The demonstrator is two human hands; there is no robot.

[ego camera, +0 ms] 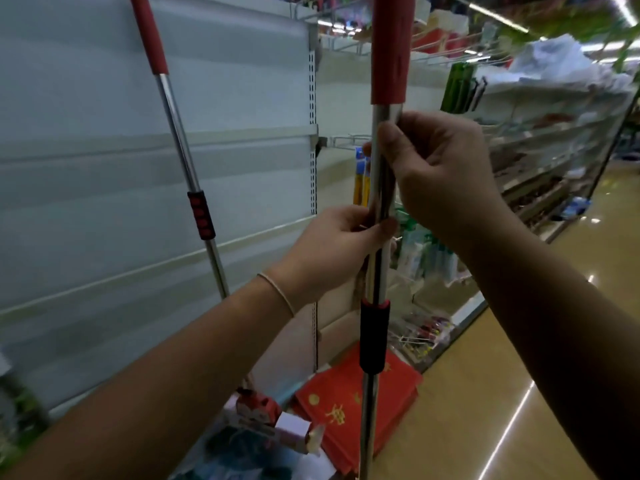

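Left hand (332, 251), right hand (440, 168) gripping upright steel pole (381, 188) (red sleeve above)

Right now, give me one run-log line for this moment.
left hand: pinches metal pole | right hand: grips it higher up | second pole: tilted before shelving

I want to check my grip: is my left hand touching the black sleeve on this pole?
Apart. The head view shows the left hand pinching bare metal higher up, with shiny pole visible between it and the black sleeve.
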